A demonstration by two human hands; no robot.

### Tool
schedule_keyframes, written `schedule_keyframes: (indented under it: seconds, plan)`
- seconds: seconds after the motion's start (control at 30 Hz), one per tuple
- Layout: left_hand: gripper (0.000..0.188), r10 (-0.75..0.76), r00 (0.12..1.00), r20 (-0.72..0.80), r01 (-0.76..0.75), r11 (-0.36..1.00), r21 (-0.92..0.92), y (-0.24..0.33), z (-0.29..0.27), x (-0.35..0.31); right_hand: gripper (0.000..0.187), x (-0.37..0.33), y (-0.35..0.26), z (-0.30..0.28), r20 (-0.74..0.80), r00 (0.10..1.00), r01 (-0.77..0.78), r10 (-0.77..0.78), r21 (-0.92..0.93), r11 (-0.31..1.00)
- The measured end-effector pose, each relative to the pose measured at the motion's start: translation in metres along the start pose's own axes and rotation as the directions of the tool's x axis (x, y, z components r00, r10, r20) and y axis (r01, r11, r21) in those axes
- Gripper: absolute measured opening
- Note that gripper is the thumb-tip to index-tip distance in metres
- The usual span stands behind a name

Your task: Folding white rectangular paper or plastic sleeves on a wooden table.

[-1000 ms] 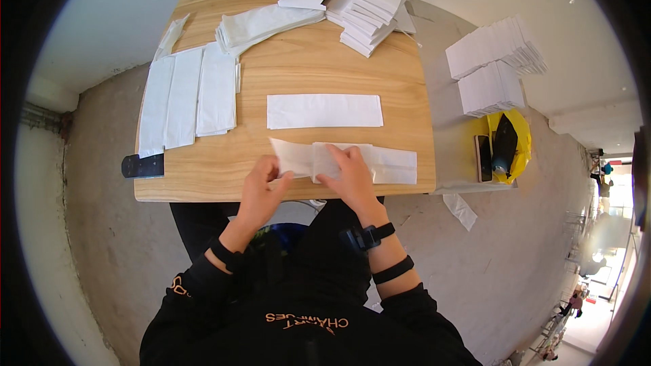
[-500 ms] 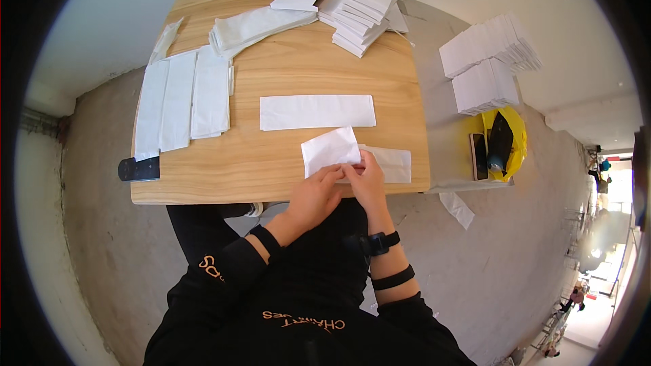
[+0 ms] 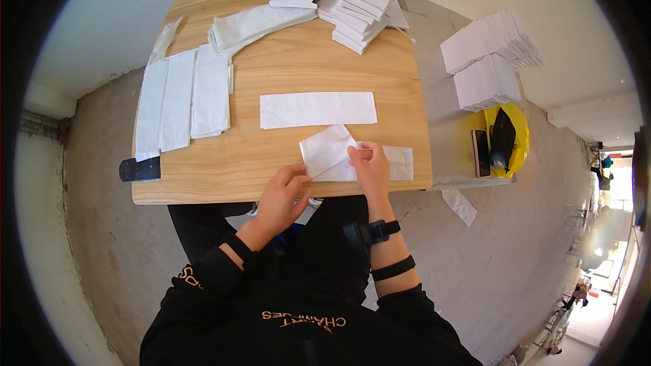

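Note:
A thin white strip, paper- or film-like, lies part folded by the table's near edge, its left part turned up at a slant. My right hand pinches its upper edge between thumb and bent fingers. At the strip's lower left corner, my left hand touches with its fingertips; the thumb is apart from the fingers. The flat right end of a white strip shows beyond my right hand. Just above both hands, another long white strip lies flat across the wood.
On the wooden table, white strips lie side by side at left. White cartons pile up at the back. To the right are stacked white boxes, a phone and a yellow bag around a dark bottle-like object.
My left hand has moved left and down, to the strip's corner. My right hand has shifted slightly up and right, and more of the strip's lower part shows.

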State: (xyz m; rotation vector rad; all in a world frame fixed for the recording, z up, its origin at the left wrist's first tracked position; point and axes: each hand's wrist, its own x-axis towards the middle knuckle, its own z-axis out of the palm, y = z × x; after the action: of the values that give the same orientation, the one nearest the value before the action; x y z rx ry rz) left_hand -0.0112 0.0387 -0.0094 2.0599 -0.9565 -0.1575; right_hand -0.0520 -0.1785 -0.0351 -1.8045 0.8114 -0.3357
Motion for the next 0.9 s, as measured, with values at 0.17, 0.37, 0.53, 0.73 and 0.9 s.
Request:
schedule_keyframes:
  seconds: [0.17,0.37,0.53,0.73,0.9]
  plan:
    - [0.028,0.035,0.999,-0.022,-0.035,0.999,0.03,0.0,-0.004,0.0,0.026,0.004,-0.007,0.001,-0.061,0.996,0.059,-0.061,-0.027,0.998]
    - [0.044,-0.02,0.999,-0.048,0.027,0.99,0.139,-0.006,-0.003,-0.013,0.026,-0.028,-0.009,-0.024,-0.093,0.99,0.106,-0.109,-0.038,0.994]
    - [0.056,-0.024,1.0,-0.016,0.026,0.986,0.165,-0.009,0.0,-0.016,0.031,-0.038,0.0,-0.027,-0.118,0.993,0.019,-0.028,-0.078,0.997]
    - [0.072,0.047,0.996,0.078,-0.065,0.968,0.243,0.005,0.001,0.001,0.034,-0.038,0.006,-0.024,-0.12,0.988,0.06,-0.092,-0.246,0.967]
    - [0.083,0.065,0.98,0.19,-0.127,0.934,0.335,0.006,0.013,0.019,0.034,-0.043,0.004,-0.023,-0.106,0.991,0.042,-0.077,-0.304,0.952]
